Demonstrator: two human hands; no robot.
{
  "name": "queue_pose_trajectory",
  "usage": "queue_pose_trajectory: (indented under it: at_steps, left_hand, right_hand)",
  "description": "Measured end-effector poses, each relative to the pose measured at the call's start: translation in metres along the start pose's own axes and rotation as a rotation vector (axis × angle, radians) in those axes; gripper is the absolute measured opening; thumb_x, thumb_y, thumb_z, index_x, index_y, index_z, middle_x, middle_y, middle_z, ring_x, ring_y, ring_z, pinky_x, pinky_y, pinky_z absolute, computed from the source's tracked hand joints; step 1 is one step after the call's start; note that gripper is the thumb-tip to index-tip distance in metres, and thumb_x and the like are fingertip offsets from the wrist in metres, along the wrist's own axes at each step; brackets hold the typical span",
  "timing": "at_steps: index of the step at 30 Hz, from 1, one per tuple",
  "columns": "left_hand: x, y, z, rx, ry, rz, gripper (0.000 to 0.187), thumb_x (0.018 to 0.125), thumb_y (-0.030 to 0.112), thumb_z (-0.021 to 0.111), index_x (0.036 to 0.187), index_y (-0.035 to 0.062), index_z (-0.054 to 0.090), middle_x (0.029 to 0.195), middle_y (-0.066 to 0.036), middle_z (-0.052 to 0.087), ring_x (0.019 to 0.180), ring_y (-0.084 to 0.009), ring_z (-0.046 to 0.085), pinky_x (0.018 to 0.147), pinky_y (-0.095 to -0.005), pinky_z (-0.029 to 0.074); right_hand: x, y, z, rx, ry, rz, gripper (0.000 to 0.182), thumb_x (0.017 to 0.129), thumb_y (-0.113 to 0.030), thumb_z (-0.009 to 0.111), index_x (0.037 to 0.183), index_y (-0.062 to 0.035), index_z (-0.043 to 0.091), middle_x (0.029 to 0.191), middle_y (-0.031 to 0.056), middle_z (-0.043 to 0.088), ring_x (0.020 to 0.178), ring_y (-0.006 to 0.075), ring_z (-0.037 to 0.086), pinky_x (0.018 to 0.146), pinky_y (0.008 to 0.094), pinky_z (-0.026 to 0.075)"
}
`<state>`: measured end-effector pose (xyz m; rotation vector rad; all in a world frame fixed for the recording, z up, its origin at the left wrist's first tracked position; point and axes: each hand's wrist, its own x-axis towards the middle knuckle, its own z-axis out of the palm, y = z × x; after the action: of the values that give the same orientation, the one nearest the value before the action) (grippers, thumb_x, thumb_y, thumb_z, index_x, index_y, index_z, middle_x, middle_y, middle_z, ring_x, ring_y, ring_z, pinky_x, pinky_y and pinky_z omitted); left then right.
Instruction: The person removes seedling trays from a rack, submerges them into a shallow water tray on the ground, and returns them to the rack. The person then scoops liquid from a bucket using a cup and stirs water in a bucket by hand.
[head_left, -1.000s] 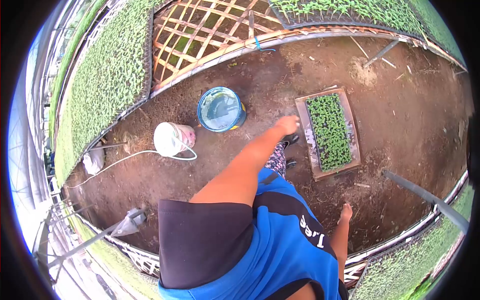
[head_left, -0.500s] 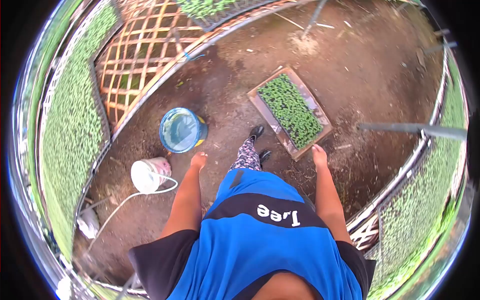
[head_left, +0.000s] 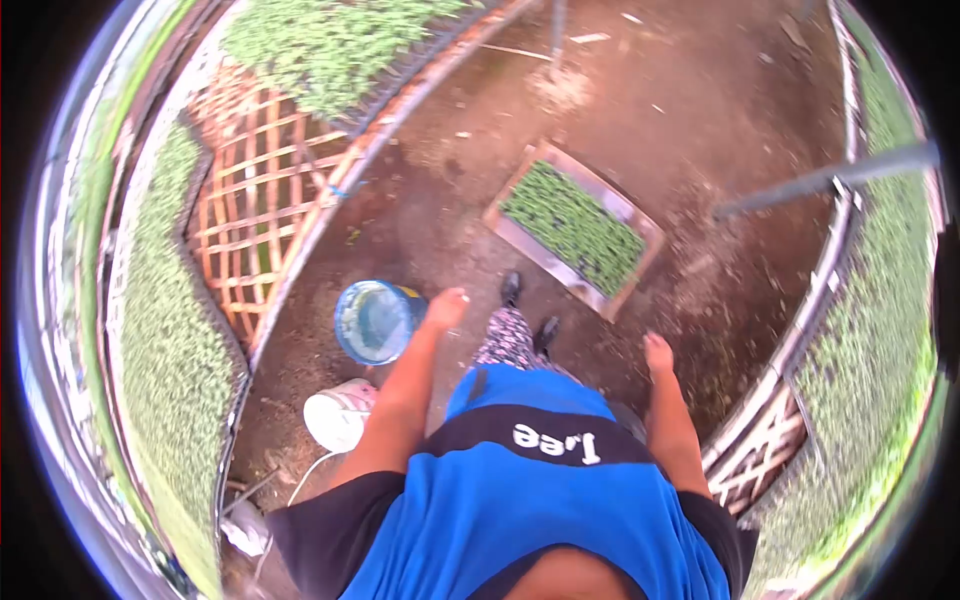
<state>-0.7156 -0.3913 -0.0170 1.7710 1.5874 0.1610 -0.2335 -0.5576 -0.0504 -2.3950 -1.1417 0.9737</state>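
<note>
My left hand (head_left: 447,308) hangs in the air just right of a blue bucket (head_left: 372,322). Its fingers look curled, but blur hides whether anything is in them. My right hand (head_left: 657,352) hangs below the near right corner of a wooden board (head_left: 650,250), apart from it; most of its fingers are hidden. On that board lies a tray of green seedlings (head_left: 572,228), with dark wet-looking strips beside it. Behind my left forearm stands a whitish bucket (head_left: 340,415), partly covered by the arm.
Seedling beds run along the left (head_left: 165,330) and right (head_left: 860,360) sides. A wooden lattice bench (head_left: 245,220) stands at the upper left, near more seedlings (head_left: 340,50). A grey post (head_left: 780,190) slants in at right. Bare soil (head_left: 720,100) forms the floor.
My left hand has moved up and right, away from my side; my right hand is lower, farther from the board. The view has turned, so buckets and board appear shifted and rotated.
</note>
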Motion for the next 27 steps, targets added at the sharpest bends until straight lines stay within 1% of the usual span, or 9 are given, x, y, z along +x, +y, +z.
queue_pose_trajectory:
  at_steps: [1, 2, 3, 5, 8, 12, 16, 20, 27]
  left_hand:
    - [0.0, -0.026, 0.011, 0.068, -0.091, 0.043, 0.037, 0.082, 0.032, 0.045, 0.098, -0.0006, 0.054, 0.099, -0.017, 0.055, 0.099, -0.0292, 0.049, 0.086, -0.0353, 0.038]
    - [0.005, -0.021, 0.004, 0.217, -0.308, -0.075, 0.037, 0.082, 0.033, 0.041, 0.093, 0.0001, 0.055, 0.099, -0.019, 0.055, 0.098, -0.032, 0.049, 0.085, -0.0377, 0.038]
    - [0.004, -0.018, 0.0, 0.253, -0.353, -0.18, 0.034, 0.08, 0.032, 0.043, 0.091, 0.0023, 0.055, 0.098, -0.019, 0.055, 0.096, -0.0341, 0.05, 0.083, -0.0398, 0.04]
    - [0.001, -0.004, -0.018, 0.187, -0.334, -0.271, 0.034, 0.077, 0.035, 0.045, 0.091, 0.005, 0.055, 0.097, -0.019, 0.056, 0.094, -0.0345, 0.052, 0.081, -0.0403, 0.041]
    - [0.03, -0.001, -0.026, 0.174, -0.347, -0.343, 0.034, 0.076, 0.035, 0.048, 0.093, 0.0068, 0.056, 0.097, -0.019, 0.056, 0.095, -0.034, 0.052, 0.082, -0.0398, 0.04]
    - [0.105, 0.015, -0.039, 0.319, -0.465, -0.145, 0.034, 0.078, 0.032, 0.043, 0.094, 0.0041, 0.056, 0.099, -0.02, 0.055, 0.093, -0.0355, 0.052, 0.082, -0.0402, 0.041]
    - [0.208, 0.043, -0.032, 0.217, -0.329, -0.121, 0.038, 0.078, 0.029, 0.046, 0.106, 0.0046, 0.052, 0.11, -0.014, 0.052, 0.103, -0.0272, 0.048, 0.089, -0.0344, 0.037]
    - [0.34, 0.001, 0.034, 0.031, -0.224, -0.114, 0.033, 0.077, 0.024, 0.052, 0.104, 0.0061, 0.055, 0.102, -0.012, 0.057, 0.097, -0.0219, 0.053, 0.084, -0.0299, 0.039]
    - [0.505, -0.063, 0.155, -0.09, -0.132, -0.16, 0.032, 0.079, 0.027, 0.054, 0.101, 0.0046, 0.056, 0.095, -0.01, 0.06, 0.09, -0.019, 0.055, 0.081, -0.0302, 0.04]
  right_hand:
    - [0.001, 0.028, 0.006, 0.21, -0.07, 0.173, 0.03, 0.08, -0.021, 0.052, 0.101, -0.0005, 0.056, 0.097, 0.0095, 0.06, 0.089, 0.0186, 0.055, 0.076, 0.0305, 0.042]
    - [-0.011, 0.02, -0.006, -0.094, -0.022, 0.035, 0.028, 0.079, -0.019, 0.051, 0.099, 0.0, 0.057, 0.093, 0.0072, 0.06, 0.086, 0.0178, 0.055, 0.076, 0.0315, 0.042]
    - [-0.023, 0.027, -0.008, 0.183, -0.063, 0.225, 0.036, 0.08, -0.026, 0.045, 0.102, 0.0016, 0.055, 0.106, 0.0143, 0.055, 0.101, 0.0268, 0.05, 0.089, 0.0339, 0.036]
    - [-0.013, 0.078, 0.005, -0.092, -0.143, 0.213, 0.027, 0.079, -0.02, 0.047, 0.09, 0.0024, 0.058, 0.088, 0.012, 0.06, 0.086, 0.0224, 0.055, 0.075, 0.0347, 0.042]
    - [-0.016, 0.081, 0.02, 0.308, -0.009, 0.443, 0.025, 0.079, -0.02, 0.046, 0.084, 0.0022, 0.057, 0.079, 0.009, 0.059, 0.078, 0.0181, 0.054, 0.07, 0.0322, 0.041]
    - [-0.009, 0.005, 0.017, 0.424, 0.097, 0.402, 0.026, 0.08, -0.019, 0.049, 0.097, -0.0006, 0.057, 0.084, 0.0028, 0.057, 0.08, 0.0132, 0.051, 0.074, 0.0302, 0.04]
    - [0.058, 0.015, 0.064, 0.249, 0.076, 0.434, 0.036, 0.08, -0.019, 0.049, 0.11, -0.0001, 0.05, 0.111, 0.0113, 0.054, 0.104, 0.0207, 0.05, 0.091, 0.0287, 0.035]
    - [0.142, -0.002, 0.098, 0.356, 0.122, 0.54, 0.036, 0.078, -0.024, 0.048, 0.105, -0.0023, 0.054, 0.107, 0.0137, 0.055, 0.102, 0.0256, 0.051, 0.088, 0.0315, 0.037]
    - [0.299, 0.143, 0.197, 0.215, 0.242, 0.594, 0.031, 0.079, -0.023, 0.053, 0.104, -0.0046, 0.055, 0.1, 0.0124, 0.059, 0.093, 0.0227, 0.056, 0.082, 0.0303, 0.041]
